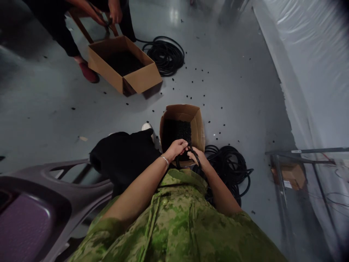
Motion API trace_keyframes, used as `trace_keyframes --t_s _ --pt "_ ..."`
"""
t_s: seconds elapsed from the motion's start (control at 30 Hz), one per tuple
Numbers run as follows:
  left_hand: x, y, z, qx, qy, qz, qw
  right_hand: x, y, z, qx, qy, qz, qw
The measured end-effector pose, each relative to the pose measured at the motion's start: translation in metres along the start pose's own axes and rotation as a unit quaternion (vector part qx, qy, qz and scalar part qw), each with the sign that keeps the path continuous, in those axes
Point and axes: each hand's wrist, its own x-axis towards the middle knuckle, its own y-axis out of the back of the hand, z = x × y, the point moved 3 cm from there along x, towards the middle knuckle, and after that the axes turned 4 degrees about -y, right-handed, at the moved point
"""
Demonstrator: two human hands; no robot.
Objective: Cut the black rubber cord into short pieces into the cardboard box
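Observation:
Over the near edge of an open cardboard box (202,133), my two hands work close together. My left hand (176,148), with a bracelet at its wrist, is closed in a pinch at a thin black piece that looks like the end of a hose. Fingers curled, my right hand (200,158) grips the black hose (196,160), which loops across it and down toward my lap. The fingertips nearly meet, and the exact contact is too small and dark to make out. Many small black pieces (184,131) lie inside the box below.
A coil of black hose (229,167) lies on the floor to my right. Ahead stand a larger cardboard box (143,78), another hose coil (166,56) and a seated person's hands (115,12). Small black bits dot the floor. A purple chair (24,225) is at left, a metal frame (302,153) at right.

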Motion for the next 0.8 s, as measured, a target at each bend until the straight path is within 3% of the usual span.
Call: trace_keyframes --t_s 0.3,0.43,0.63,0.8 --pt "0.0 0.0 0.001 -0.006 0.004 -0.002 1.0 0.001 0.0 0.002 -0.04 0.029 0.014 0.999" --pt "0.001 0.002 0.0 -0.013 -0.004 -0.007 1.0 -0.004 0.004 -0.003 -0.117 0.05 0.064 0.99" --pt "0.006 0.006 -0.003 -0.027 -0.015 0.001 1.0 -0.017 0.01 -0.009 -0.254 0.021 0.118 0.96" --pt "0.006 0.007 -0.003 -0.023 -0.004 0.008 1.0 -0.021 0.006 -0.004 -0.263 0.011 0.128 0.956"
